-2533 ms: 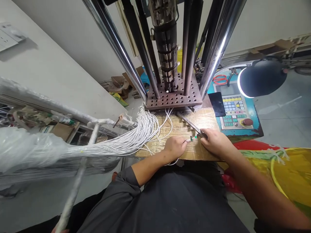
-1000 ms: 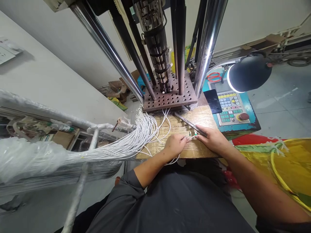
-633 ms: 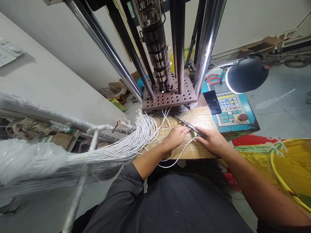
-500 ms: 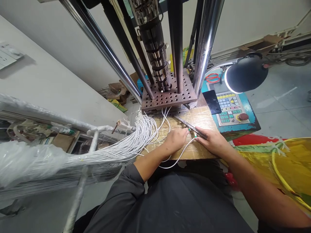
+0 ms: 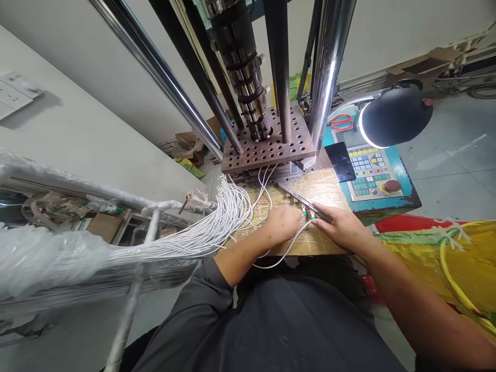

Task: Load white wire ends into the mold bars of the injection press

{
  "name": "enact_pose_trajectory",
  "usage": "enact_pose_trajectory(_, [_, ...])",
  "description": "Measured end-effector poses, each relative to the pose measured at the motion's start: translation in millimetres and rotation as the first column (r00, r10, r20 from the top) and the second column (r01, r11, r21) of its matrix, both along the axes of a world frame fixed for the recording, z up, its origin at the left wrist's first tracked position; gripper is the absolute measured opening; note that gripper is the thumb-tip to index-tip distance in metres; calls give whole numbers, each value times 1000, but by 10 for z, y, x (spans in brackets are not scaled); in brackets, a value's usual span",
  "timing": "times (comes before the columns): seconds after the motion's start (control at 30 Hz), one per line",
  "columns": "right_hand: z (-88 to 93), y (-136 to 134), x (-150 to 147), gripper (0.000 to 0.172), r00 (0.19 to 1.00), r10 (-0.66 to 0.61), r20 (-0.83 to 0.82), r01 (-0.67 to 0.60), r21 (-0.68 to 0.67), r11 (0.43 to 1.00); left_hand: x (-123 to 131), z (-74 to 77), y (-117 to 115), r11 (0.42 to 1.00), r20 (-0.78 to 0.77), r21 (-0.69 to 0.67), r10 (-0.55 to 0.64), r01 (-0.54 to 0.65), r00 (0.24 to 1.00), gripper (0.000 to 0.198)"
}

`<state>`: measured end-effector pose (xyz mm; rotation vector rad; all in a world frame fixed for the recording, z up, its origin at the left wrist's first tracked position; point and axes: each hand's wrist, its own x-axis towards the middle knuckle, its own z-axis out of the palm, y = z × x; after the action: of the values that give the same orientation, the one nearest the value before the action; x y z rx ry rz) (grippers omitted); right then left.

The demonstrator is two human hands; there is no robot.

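My right hand (image 5: 343,225) is closed on a long narrow metal bar (image 5: 300,198) that slants up and left over the board. Small light pieces stick out along the bar's lower side. A white cable (image 5: 289,250) with a green-marked end runs to the bar at my right fingertips and loops below the board's edge. My left hand (image 5: 282,225) is closed beside the bar, its fingertips at a second green-and-white cable end (image 5: 304,211). The cable inside its fingers is mostly hidden.
A press with a perforated plate (image 5: 271,155) stands over the tape-covered board (image 5: 325,188). A thick bundle of white cables (image 5: 194,235) lies across a rail at left. Right are a control panel (image 5: 368,170), a black tablet (image 5: 340,161), red-handled scissors (image 5: 341,122) and a lit lamp (image 5: 399,119).
My left fingers have shifted slightly back from the bar, showing more of the green-marked end. My right hand keeps hold of the bar. The view has tilted a little.
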<state>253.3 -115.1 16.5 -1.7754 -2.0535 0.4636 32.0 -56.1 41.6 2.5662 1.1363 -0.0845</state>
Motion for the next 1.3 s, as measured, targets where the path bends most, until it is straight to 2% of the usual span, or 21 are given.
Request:
enact_pose_trajectory(0.3, [-34,19,48,59,998,13,-65,-12,24,1000,24,-19,28,1000,-3,25,-4,4,1000,43])
enact_pose_trajectory(0.53, [-22,25,45,59,997,12,-79,-10,26,1000,72,51,19,998,-6,-11,56,-56,998,43])
enact_pose_trajectory(0.63, [18,25,30,60,995,10,-97,-8,24,1000,43,26,93,994,90,-87,70,-62,994,40])
enact_pose_trajectory(0.73, [45,18,23,60,994,8,-106,-7,11,1000,-20,-75,233,970,269,-244,83,-15,960,39])
enact_pose_trajectory(0.83, [37,14,31,60,995,-8,-97,8,1,1000,-76,-199,364,931,417,-363,191,-30,888,32])
enact_pose_trajectory(0.9, [16,15,41,60,996,-12,-92,13,3,1000,-99,-258,412,875,472,-480,314,-58,824,26])
enact_pose_trajectory(1.03, [-16,20,50,58,995,-3,-99,5,17,1000,-116,-299,424,700,506,-714,542,-28,671,21])
enact_pose_trajectory(1.17, [-3,13,39,62,994,-1,-106,3,19,1000,-94,-312,439,628,505,-778,642,-17,577,8])
enact_pose_trajectory(1.27, [21,4,32,64,996,-18,-87,17,-11,1000,-79,-317,495,459,391,-888,798,-42,458,6])
enact_pose_trajectory(1.3, [27,3,30,65,997,-24,-79,22,-22,1000,-78,-315,514,421,364,-906,829,-43,425,6])
